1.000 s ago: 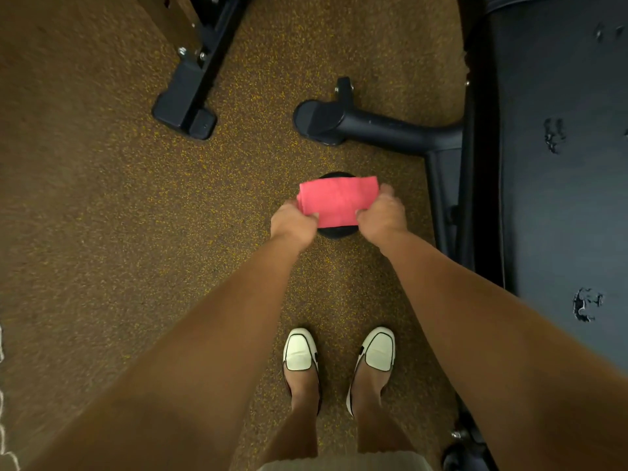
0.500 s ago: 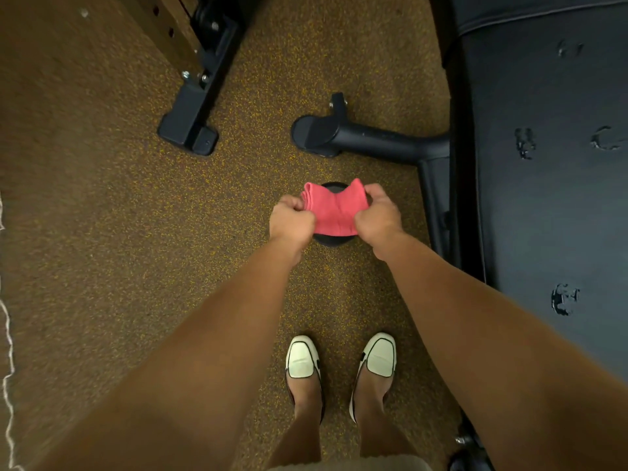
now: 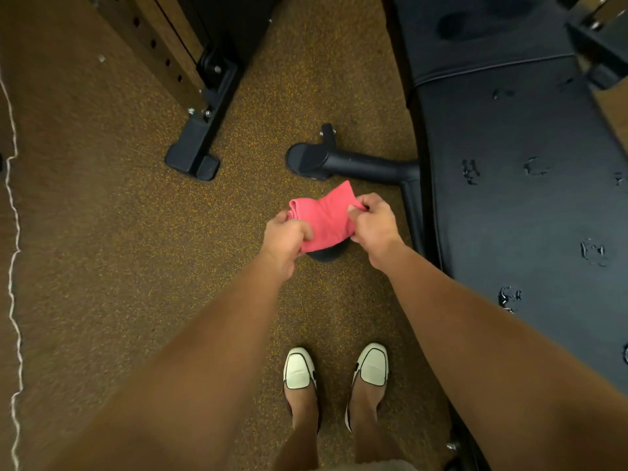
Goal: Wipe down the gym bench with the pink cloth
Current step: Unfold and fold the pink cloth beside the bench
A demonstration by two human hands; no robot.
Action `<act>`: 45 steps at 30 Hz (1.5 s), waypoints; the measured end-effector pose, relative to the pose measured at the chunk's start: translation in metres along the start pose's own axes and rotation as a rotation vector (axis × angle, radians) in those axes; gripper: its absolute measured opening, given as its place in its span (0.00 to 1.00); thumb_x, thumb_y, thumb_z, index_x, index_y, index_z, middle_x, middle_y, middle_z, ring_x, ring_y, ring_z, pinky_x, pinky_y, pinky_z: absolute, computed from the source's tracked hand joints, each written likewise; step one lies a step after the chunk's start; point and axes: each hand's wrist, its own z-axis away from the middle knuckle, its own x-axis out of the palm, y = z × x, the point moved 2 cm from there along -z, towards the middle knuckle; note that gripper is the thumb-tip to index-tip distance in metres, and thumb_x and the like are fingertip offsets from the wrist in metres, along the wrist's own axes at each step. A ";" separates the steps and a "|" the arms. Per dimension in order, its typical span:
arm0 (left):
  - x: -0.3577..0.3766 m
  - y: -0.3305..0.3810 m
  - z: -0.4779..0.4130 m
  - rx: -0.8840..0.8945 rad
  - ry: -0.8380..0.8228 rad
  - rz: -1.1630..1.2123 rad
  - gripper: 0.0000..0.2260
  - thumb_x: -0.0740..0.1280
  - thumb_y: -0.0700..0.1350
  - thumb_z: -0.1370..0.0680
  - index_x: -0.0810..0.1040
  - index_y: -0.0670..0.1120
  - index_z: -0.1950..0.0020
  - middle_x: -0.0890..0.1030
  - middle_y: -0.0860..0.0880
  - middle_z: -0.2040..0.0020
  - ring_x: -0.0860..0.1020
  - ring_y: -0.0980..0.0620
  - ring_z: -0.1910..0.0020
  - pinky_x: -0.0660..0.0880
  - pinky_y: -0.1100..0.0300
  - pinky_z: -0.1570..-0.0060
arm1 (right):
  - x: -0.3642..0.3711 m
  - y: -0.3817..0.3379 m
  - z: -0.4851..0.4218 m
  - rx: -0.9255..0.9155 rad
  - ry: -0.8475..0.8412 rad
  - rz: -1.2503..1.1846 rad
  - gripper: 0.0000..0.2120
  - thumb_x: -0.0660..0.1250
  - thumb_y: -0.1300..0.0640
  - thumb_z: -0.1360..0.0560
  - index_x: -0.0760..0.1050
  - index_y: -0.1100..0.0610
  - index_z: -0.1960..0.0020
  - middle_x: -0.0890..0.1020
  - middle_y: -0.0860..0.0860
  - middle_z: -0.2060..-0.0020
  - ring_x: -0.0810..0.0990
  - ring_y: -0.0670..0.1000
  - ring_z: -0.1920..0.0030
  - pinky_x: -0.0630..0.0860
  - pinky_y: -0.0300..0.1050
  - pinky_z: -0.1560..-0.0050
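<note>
A folded pink cloth (image 3: 324,220) is held in the air in front of me, above the floor. My left hand (image 3: 287,241) grips its near left corner and my right hand (image 3: 375,224) pinches its right edge. The black padded gym bench (image 3: 530,205) runs along the right side, to the right of both hands. Its pad has several scuffed, torn spots. Neither hand touches the bench.
The bench's black floor leg (image 3: 343,163) sticks out left just beyond the cloth. A round black object (image 3: 326,254) lies on the floor under the cloth. A rack upright with a black foot (image 3: 193,154) stands at far left. My white shoes (image 3: 334,368) are on speckled brown flooring.
The cloth went from spread flat between both hands to folded and bunched, its left side rolled over. My view tilted up, showing more of the bench and rack.
</note>
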 end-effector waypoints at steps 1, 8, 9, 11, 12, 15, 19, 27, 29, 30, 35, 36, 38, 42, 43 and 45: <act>0.002 0.004 0.004 0.005 -0.005 0.035 0.21 0.62 0.29 0.33 0.75 0.43 0.42 0.79 0.45 0.52 0.76 0.45 0.52 0.73 0.54 0.57 | -0.001 -0.004 0.003 0.000 -0.013 -0.034 0.05 0.61 0.60 0.22 0.72 0.51 0.53 0.78 0.53 0.54 0.77 0.52 0.53 0.78 0.54 0.48; 0.011 0.029 0.024 0.027 -0.090 0.203 0.09 0.68 0.38 0.24 0.77 0.49 0.46 0.82 0.45 0.47 0.81 0.46 0.50 0.79 0.52 0.52 | -0.021 -0.033 0.021 -0.130 0.059 -0.223 0.08 0.60 0.63 0.21 0.69 0.52 0.57 0.74 0.49 0.63 0.72 0.46 0.62 0.73 0.41 0.59; 0.012 0.033 0.027 0.044 -0.097 0.198 0.09 0.68 0.39 0.23 0.77 0.49 0.45 0.82 0.46 0.46 0.81 0.46 0.49 0.79 0.52 0.52 | -0.025 -0.039 0.024 -0.155 0.081 -0.221 0.08 0.60 0.64 0.21 0.69 0.53 0.56 0.73 0.48 0.63 0.71 0.44 0.63 0.71 0.37 0.61; 0.014 0.045 0.035 0.088 -0.097 0.170 0.11 0.66 0.40 0.22 0.77 0.51 0.42 0.82 0.47 0.44 0.81 0.46 0.47 0.79 0.53 0.53 | -0.032 -0.049 0.027 -0.190 0.121 -0.201 0.04 0.60 0.62 0.21 0.69 0.54 0.54 0.73 0.47 0.62 0.71 0.43 0.62 0.71 0.38 0.60; 0.015 0.052 0.040 0.107 -0.092 0.162 0.12 0.65 0.39 0.21 0.77 0.52 0.39 0.82 0.48 0.43 0.80 0.46 0.46 0.79 0.52 0.53 | -0.034 -0.055 0.029 -0.208 0.140 -0.168 0.03 0.60 0.59 0.21 0.69 0.53 0.53 0.74 0.46 0.62 0.72 0.44 0.61 0.73 0.43 0.56; 0.021 0.074 0.053 0.135 -0.087 0.162 0.14 0.64 0.39 0.20 0.77 0.54 0.38 0.82 0.50 0.43 0.81 0.47 0.47 0.78 0.49 0.49 | -0.045 -0.074 0.034 -0.261 0.216 -0.015 0.01 0.60 0.49 0.25 0.68 0.43 0.54 0.77 0.48 0.56 0.76 0.53 0.50 0.72 0.60 0.41; 0.030 0.107 0.075 0.170 -0.089 0.144 0.11 0.64 0.41 0.20 0.78 0.48 0.38 0.83 0.49 0.50 0.82 0.50 0.54 0.79 0.55 0.58 | -0.064 -0.111 0.044 -0.320 0.248 0.054 0.02 0.61 0.55 0.22 0.68 0.49 0.52 0.78 0.47 0.56 0.76 0.53 0.49 0.68 0.59 0.38; 0.045 0.159 0.101 0.205 -0.031 0.093 0.08 0.66 0.46 0.21 0.78 0.50 0.42 0.81 0.45 0.46 0.81 0.50 0.61 0.76 0.62 0.73 | -0.095 -0.188 0.058 -0.470 0.236 -0.077 0.06 0.63 0.59 0.26 0.70 0.49 0.59 0.75 0.44 0.65 0.74 0.48 0.61 0.74 0.54 0.51; 0.051 0.171 0.105 0.199 -0.025 0.101 0.10 0.66 0.47 0.21 0.77 0.51 0.39 0.81 0.45 0.44 0.82 0.47 0.55 0.80 0.58 0.67 | -0.102 -0.202 0.062 -0.508 0.246 -0.071 0.03 0.63 0.58 0.25 0.70 0.52 0.56 0.75 0.43 0.65 0.75 0.49 0.60 0.74 0.56 0.50; 0.054 0.176 0.106 0.203 -0.020 0.098 0.13 0.66 0.47 0.20 0.76 0.50 0.36 0.80 0.46 0.42 0.81 0.46 0.50 0.82 0.53 0.62 | -0.106 -0.209 0.064 -0.527 0.246 -0.056 0.02 0.63 0.59 0.24 0.70 0.53 0.54 0.74 0.43 0.65 0.74 0.48 0.60 0.74 0.55 0.50; 0.069 0.196 0.112 0.258 -0.021 0.074 0.12 0.60 0.48 0.18 0.72 0.53 0.34 0.77 0.55 0.45 0.74 0.52 0.44 0.73 0.45 0.43 | -0.121 -0.230 0.070 -0.628 0.202 -0.029 0.03 0.60 0.60 0.21 0.67 0.54 0.51 0.73 0.42 0.63 0.71 0.42 0.61 0.71 0.44 0.54; 0.072 0.199 0.113 0.271 -0.021 0.067 0.13 0.58 0.48 0.17 0.71 0.55 0.33 0.76 0.55 0.43 0.73 0.52 0.42 0.70 0.45 0.41 | -0.124 -0.232 0.069 -0.635 0.201 -0.027 0.03 0.60 0.60 0.21 0.67 0.53 0.51 0.72 0.41 0.62 0.71 0.41 0.61 0.70 0.42 0.55; 0.076 0.207 0.113 0.302 -0.036 0.059 0.15 0.56 0.49 0.16 0.68 0.55 0.30 0.73 0.53 0.35 0.71 0.49 0.35 0.67 0.48 0.36 | -0.131 -0.238 0.066 -0.628 0.207 -0.049 0.04 0.60 0.61 0.21 0.66 0.53 0.51 0.72 0.41 0.62 0.71 0.40 0.61 0.69 0.39 0.56; 0.079 0.221 0.113 0.347 -0.049 0.069 0.16 0.56 0.49 0.17 0.66 0.50 0.29 0.74 0.51 0.36 0.74 0.49 0.38 0.71 0.46 0.36 | -0.140 -0.245 0.061 -0.575 0.180 -0.132 0.03 0.60 0.61 0.21 0.68 0.54 0.52 0.74 0.46 0.58 0.73 0.45 0.56 0.72 0.46 0.51; 0.078 0.223 0.110 0.343 -0.045 0.071 0.14 0.58 0.49 0.17 0.68 0.50 0.32 0.75 0.50 0.37 0.75 0.48 0.40 0.74 0.45 0.38 | -0.140 -0.247 0.059 -0.553 0.155 -0.153 0.04 0.61 0.61 0.21 0.69 0.53 0.53 0.75 0.49 0.57 0.73 0.47 0.55 0.73 0.48 0.50; 0.078 0.225 0.108 0.303 -0.052 0.093 0.09 0.62 0.48 0.19 0.71 0.49 0.39 0.77 0.46 0.39 0.78 0.46 0.43 0.77 0.46 0.43 | -0.138 -0.251 0.058 -0.525 0.111 -0.188 0.06 0.61 0.61 0.21 0.69 0.51 0.55 0.75 0.52 0.57 0.73 0.49 0.56 0.74 0.51 0.50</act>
